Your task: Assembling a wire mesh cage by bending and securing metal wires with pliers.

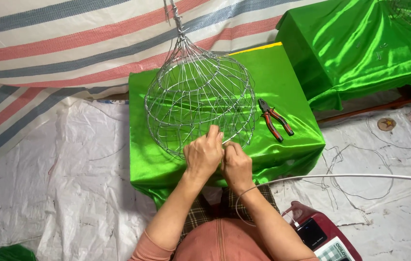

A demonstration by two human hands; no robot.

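A round frame of silver wire [198, 94], shaped like a lantern, hangs from a twisted wire stem over a small table draped in shiny green cloth [292, 87]. My left hand [203, 154] and my right hand [237, 164] are side by side at the frame's lower front edge. Both pinch the wire there, fingers closed. Red-handled pliers [274, 117] lie on the green cloth to the right of the frame, a short way from my right hand.
A second green-draped table [360, 43] stands at the back right. Loose wire loops [360, 174] lie on the white sheet on the floor at right. A striped tarp [60, 43] covers the back left. A red case [319, 232] sits by my right elbow.
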